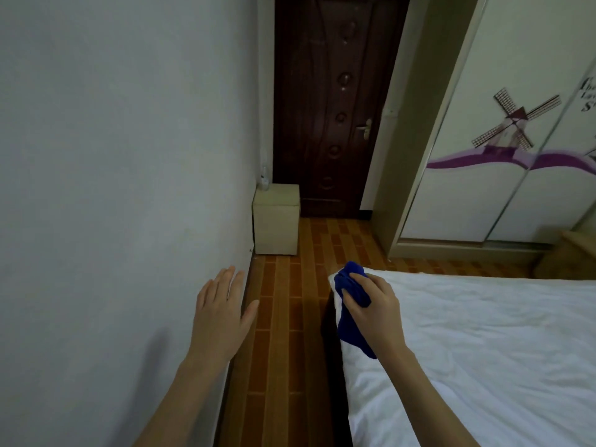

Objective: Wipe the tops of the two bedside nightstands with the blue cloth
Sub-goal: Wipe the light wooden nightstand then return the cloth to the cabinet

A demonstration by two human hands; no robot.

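Observation:
My right hand [375, 306] grips a bunched blue cloth [351, 330] over the near corner of the white bed [483, 350]; part of the cloth hangs below my fingers. With straight, spread fingers, my left hand [222, 314] is held out beside the grey wall, low down by the floor edge. No nightstand top is plainly in view. A pale cream box stool [276, 221] stands against the wall farther ahead, and a light wooden piece [567, 256] shows at the far right past the bed.
A narrow strip of brown tiled floor [290, 317] runs between the wall and the bed toward a dark wooden door [332, 108]. A white wardrobe [503, 188] with a windmill picture stands at the right. A small bottle [264, 179] sits behind the stool.

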